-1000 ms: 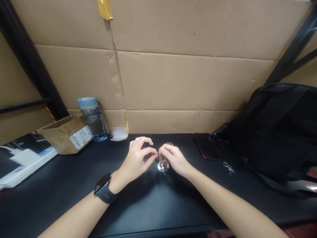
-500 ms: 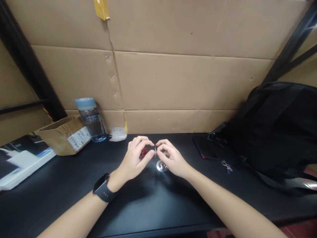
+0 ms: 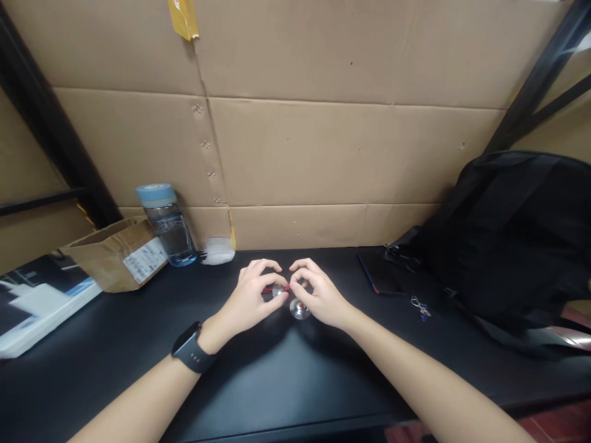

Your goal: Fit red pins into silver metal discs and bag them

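Note:
A small shiny metal disc (image 3: 278, 291) sits between the thumb and fingers of my left hand (image 3: 253, 296), which curl around its edges. My right hand (image 3: 321, 295) pinches a red cord (image 3: 287, 287) at the disc's right side; red strands also show on its left. Below my right fingertips is a second shiny disc (image 3: 299, 309) with a raised centre and a touch of red. My right fingers partly cover it. Whether the cord joins both discs is hidden. A dark smartwatch (image 3: 194, 347) is on my left wrist.
On the black table (image 3: 258, 394) stand a blue-lidded water bottle (image 3: 168, 231), a paper bag (image 3: 117, 258) and a white power strip (image 3: 50, 317) at left. A dark phone (image 3: 381, 275), a small trinket (image 3: 420, 309) and a black backpack (image 3: 512, 246) lie right. Cardboard (image 3: 295, 147) walls the back.
The disc between my hands, seen edge-on before, now shows its face and is farther left, inside my left fingers. Red cord now shows at my right fingertips. The view has shifted slightly.

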The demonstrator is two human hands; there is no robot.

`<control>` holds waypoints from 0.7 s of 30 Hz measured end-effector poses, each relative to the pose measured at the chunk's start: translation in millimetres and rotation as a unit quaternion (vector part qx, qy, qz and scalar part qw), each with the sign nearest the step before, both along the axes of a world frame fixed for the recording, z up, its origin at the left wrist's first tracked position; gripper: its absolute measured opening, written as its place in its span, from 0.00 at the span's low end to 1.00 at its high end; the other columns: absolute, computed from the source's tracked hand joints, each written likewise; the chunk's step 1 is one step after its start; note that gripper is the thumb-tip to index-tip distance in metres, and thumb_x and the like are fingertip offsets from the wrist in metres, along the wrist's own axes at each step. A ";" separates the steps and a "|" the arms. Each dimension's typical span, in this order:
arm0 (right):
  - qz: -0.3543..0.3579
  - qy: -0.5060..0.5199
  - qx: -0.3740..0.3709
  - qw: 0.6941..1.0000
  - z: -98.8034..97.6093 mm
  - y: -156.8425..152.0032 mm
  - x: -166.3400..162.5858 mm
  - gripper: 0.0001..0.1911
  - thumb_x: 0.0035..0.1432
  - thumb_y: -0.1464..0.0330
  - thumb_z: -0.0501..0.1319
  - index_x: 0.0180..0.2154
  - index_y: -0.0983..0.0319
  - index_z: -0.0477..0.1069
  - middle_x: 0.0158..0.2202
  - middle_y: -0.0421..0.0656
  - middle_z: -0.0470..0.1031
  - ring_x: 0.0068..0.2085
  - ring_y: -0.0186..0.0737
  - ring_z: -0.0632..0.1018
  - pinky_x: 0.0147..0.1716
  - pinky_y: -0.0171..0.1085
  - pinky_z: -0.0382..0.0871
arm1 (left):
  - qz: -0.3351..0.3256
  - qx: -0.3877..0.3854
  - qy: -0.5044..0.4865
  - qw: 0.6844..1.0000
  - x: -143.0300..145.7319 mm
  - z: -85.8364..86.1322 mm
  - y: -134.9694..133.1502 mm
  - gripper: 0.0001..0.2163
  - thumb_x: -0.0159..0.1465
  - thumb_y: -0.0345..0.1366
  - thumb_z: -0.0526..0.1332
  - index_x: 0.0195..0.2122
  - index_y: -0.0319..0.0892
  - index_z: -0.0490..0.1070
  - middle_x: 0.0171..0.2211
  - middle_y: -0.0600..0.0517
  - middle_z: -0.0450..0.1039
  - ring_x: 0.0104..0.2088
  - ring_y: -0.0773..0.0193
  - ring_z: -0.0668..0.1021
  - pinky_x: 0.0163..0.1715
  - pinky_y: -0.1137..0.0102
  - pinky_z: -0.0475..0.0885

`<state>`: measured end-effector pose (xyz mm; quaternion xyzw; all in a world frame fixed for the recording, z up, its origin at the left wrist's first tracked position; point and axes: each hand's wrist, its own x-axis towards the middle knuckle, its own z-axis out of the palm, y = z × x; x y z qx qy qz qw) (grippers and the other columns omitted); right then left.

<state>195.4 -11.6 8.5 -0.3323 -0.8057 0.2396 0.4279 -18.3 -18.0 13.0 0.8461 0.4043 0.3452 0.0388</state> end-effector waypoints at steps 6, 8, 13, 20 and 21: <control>0.008 -0.072 0.036 0.997 4.5 12.4 11.6 0.08 0.69 0.67 0.59 0.36 0.59 0.74 0.43 0.44 0.75 0.44 0.41 0.76 0.46 0.42 0.71 | -0.045 -0.027 0.036 0.998 -5.1 0.4 2.7 0.05 0.66 0.40 0.66 0.35 0.50 0.82 0.48 0.49 0.75 0.52 0.52 0.71 0.54 0.54 0.63; -0.029 -0.096 0.058 0.993 4.2 21.9 20.0 0.04 0.66 0.69 0.61 0.36 0.59 0.73 0.40 0.43 0.76 0.43 0.42 0.75 0.47 0.43 0.69 | -0.081 -0.050 0.056 0.994 -7.5 -0.2 3.3 0.05 0.65 0.40 0.66 0.37 0.51 0.82 0.47 0.49 0.75 0.51 0.52 0.72 0.54 0.55 0.63; -0.134 -0.174 0.036 0.975 -9.0 44.3 38.6 0.08 0.58 0.73 0.64 0.41 0.59 0.75 0.45 0.47 0.76 0.47 0.46 0.75 0.49 0.45 0.68 | -0.144 -0.079 0.089 0.982 -10.5 -1.0 3.4 0.07 0.63 0.34 0.67 0.39 0.55 0.83 0.47 0.51 0.76 0.52 0.53 0.73 0.53 0.58 0.63; -0.160 -0.246 -0.017 0.956 -23.8 55.7 46.7 0.15 0.60 0.69 0.63 0.50 0.56 0.75 0.54 0.47 0.77 0.53 0.54 0.75 0.51 0.51 0.64 | -0.016 -0.027 0.100 0.995 -23.2 -8.6 16.6 0.09 0.60 0.28 0.61 0.38 0.48 0.78 0.44 0.50 0.75 0.50 0.52 0.72 0.50 0.57 0.62; -0.160 -0.245 -0.019 0.956 -24.4 56.6 46.9 0.14 0.61 0.69 0.63 0.49 0.56 0.75 0.53 0.47 0.78 0.52 0.53 0.76 0.51 0.51 0.64 | -0.001 -0.016 0.108 0.994 -26.1 -11.1 19.4 0.08 0.61 0.29 0.62 0.37 0.47 0.78 0.44 0.49 0.75 0.50 0.51 0.71 0.50 0.57 0.62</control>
